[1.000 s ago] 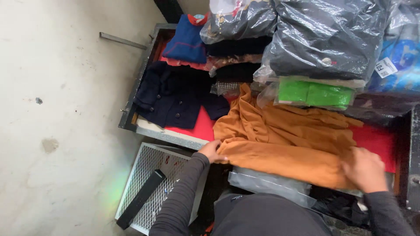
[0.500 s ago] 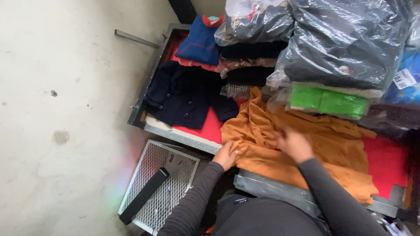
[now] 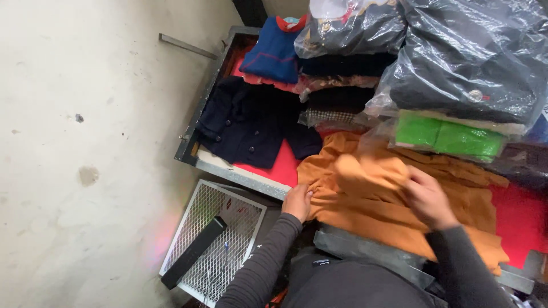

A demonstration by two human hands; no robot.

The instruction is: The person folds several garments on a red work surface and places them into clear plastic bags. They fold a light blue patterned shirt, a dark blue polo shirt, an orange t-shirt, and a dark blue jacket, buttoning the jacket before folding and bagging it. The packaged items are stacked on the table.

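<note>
Your left hand (image 3: 298, 201) pins the orange garment's (image 3: 365, 199) edge flat on the red surface (image 3: 282, 165). Your right hand (image 3: 427, 197) grips a fold, so the cloth stays taut.

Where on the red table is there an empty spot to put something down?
A bare red strip shows between the dark navy coat and the orange garment. Another red patch lies past the orange garment, below the green packet. The back is crowded with bagged clothes. Both hands, left hand and right hand, are on the orange garment.
</note>
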